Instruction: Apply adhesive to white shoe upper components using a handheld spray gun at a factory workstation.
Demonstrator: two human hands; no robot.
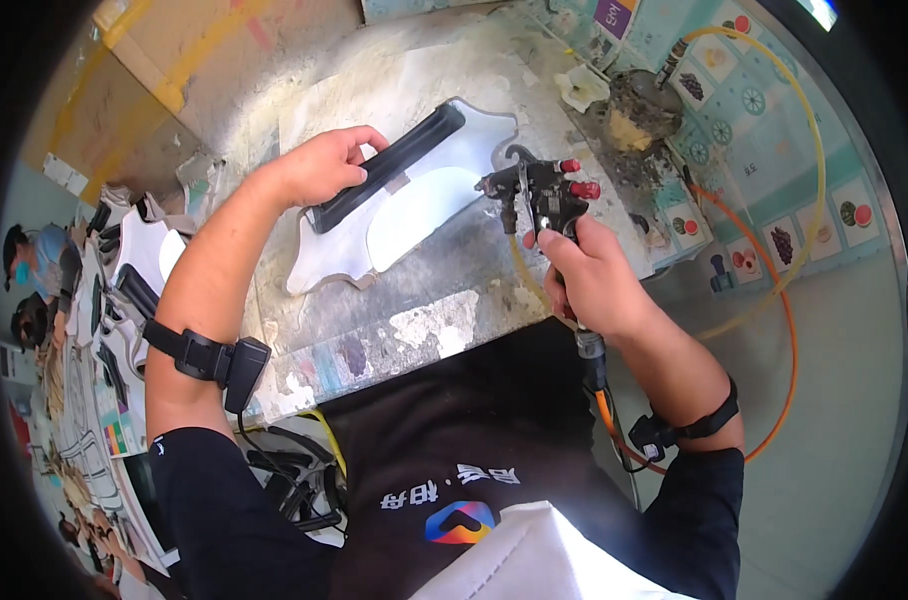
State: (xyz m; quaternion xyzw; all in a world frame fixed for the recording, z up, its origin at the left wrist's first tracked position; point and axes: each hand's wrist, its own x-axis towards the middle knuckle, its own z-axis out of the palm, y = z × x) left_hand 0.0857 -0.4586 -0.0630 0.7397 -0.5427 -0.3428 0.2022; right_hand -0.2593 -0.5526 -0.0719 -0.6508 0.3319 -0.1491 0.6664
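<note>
Spray gun (539, 195), gripped by right hand (589, 275), points toward nine o'clock at one shoe piece (394, 200), left hand (324, 165) pinching its black strip running seven-to-one o'clock.

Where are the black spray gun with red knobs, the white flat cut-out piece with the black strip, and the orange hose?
black spray gun with red knobs (539, 195), head view, on its body
white flat cut-out piece (424, 205), head view, on its pale middle
orange hose (786, 330), head view, on its right-hand curve

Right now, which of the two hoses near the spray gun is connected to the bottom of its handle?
The orange hose: it runs up into the bottom of the spray gun under the right hand. The yellow hose instead arcs to the dirty pot.
</note>
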